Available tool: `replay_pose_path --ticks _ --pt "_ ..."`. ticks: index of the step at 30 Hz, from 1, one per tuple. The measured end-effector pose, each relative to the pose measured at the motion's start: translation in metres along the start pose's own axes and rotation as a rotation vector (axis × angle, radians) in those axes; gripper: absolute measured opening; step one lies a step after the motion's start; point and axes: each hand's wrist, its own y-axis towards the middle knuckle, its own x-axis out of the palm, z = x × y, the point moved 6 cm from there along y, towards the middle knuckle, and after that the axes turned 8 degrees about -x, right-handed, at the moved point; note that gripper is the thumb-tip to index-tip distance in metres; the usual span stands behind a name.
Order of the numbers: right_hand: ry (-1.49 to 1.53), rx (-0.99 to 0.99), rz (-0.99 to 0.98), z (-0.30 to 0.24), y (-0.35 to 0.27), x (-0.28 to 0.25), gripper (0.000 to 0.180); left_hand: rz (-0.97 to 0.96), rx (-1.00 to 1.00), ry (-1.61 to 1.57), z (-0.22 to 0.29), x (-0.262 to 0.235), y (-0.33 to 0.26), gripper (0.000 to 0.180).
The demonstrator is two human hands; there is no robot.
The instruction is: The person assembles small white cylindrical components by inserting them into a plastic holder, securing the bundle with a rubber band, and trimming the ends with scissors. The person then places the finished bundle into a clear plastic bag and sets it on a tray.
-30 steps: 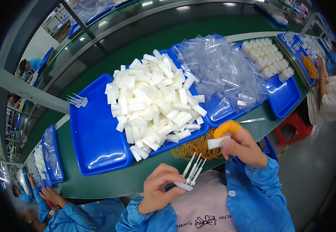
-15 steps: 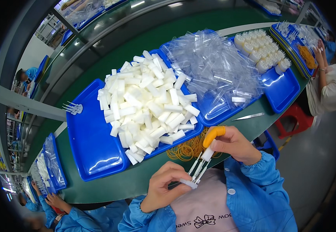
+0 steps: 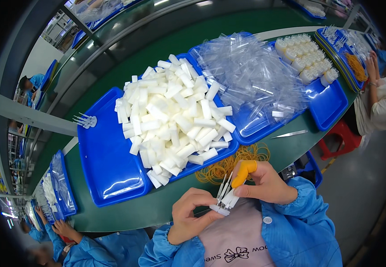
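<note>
Low in front of my chest, my left hand [image 3: 192,212] pinches the flat white base of a pronged plastic part [image 3: 220,209], its thin prongs pointing up and away. My right hand [image 3: 268,183] wears a yellow finger cot [image 3: 244,172] on one finger. Between that hand's thumb and finger is a small white foam block [image 3: 231,198], down among the prongs near the base. Whether a prong runs inside it is hidden. Beyond my hands, a big heap of similar foam blocks [image 3: 170,118] fills a blue tray.
Loose yellow rubber bands [image 3: 219,172] lie just past my hands, with tweezers [image 3: 289,134] to their right. Clear plastic sleeves [image 3: 251,80] and bundled white pieces [image 3: 306,58] fill trays farther right. The left blue tray [image 3: 113,160] holds a pronged part [image 3: 85,120]. Co-workers sit at both sides.
My right hand has brought the foam block down along the prongs, closer to the base. My left hand still grips the base, almost in the same place.
</note>
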Motion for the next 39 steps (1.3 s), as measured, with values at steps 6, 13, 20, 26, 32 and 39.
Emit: replay_pose_path --ticks 6,13,20,26,32,39 --pt "-0.031 0.029 -0.172 -0.005 0.009 0.015 0.018 0.009 0.009 0.008 0.004 -0.001 -0.002 0.031" --pt "-0.109 -0.099 -0.122 -0.011 0.021 0.015 0.026 0.087 0.058 0.049 0.001 -0.012 -0.006 0.033" --pt "-0.984 -0.442 -0.049 -0.014 0.059 0.021 0.032 0.401 -0.03 -0.16 -0.002 -0.046 -0.022 0.028" --pt "-1.407 -0.485 -0.097 0.011 0.069 0.038 0.022 0.517 -0.057 -0.305 -0.014 -0.063 -0.034 0.024" --pt "-1.098 -0.429 0.053 -0.005 0.062 0.015 0.018 0.442 0.007 -0.26 -0.02 -0.064 -0.039 0.016" --pt "-0.172 -0.095 0.117 -0.007 0.051 -0.009 0.02 0.256 0.189 -0.067 0.002 -0.048 -0.027 0.014"
